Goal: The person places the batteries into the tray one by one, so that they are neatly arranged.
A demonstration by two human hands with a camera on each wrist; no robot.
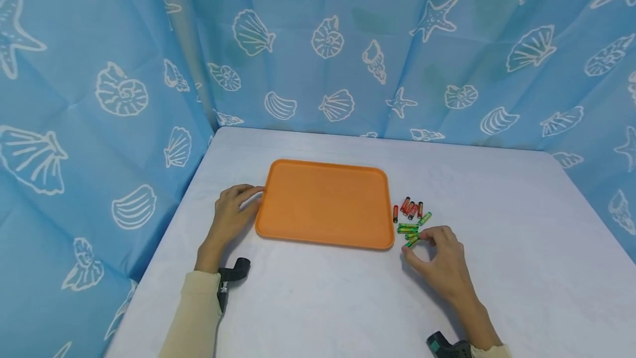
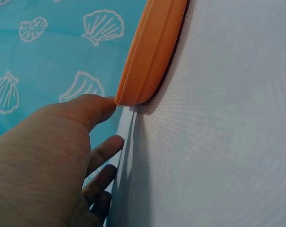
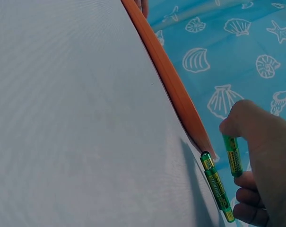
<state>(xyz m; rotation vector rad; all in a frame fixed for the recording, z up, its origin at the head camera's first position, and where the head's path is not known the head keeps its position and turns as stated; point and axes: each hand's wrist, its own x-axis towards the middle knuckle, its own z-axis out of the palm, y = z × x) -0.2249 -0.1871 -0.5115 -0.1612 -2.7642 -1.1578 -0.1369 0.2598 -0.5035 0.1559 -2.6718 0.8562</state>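
Setting: blue seashell curtain (image 1: pixel 318 70) behind a white counter (image 1: pixel 497 247).
Left hand (image 1: pixel 233 211): relaxed, thumb touching the orange tray (image 1: pixel 325 203) at its left edge.
Right hand (image 1: pixel 439 256): grip pinching one green battery (image 3: pixel 233 156), just right of the tray's near corner.
Batteries: green ones (image 1: pixel 409 228) directly beyond the fingers; red ones (image 1: pixel 409 208) farther.
Hidden: exact count unclear.

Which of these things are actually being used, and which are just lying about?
In use:
- flat orange plastic tray, touched by the left hand
- small green cylindrical battery, pinched by the right hand

Lying about:
- other green batteries
- red batteries
- white table
- blue seashell curtain
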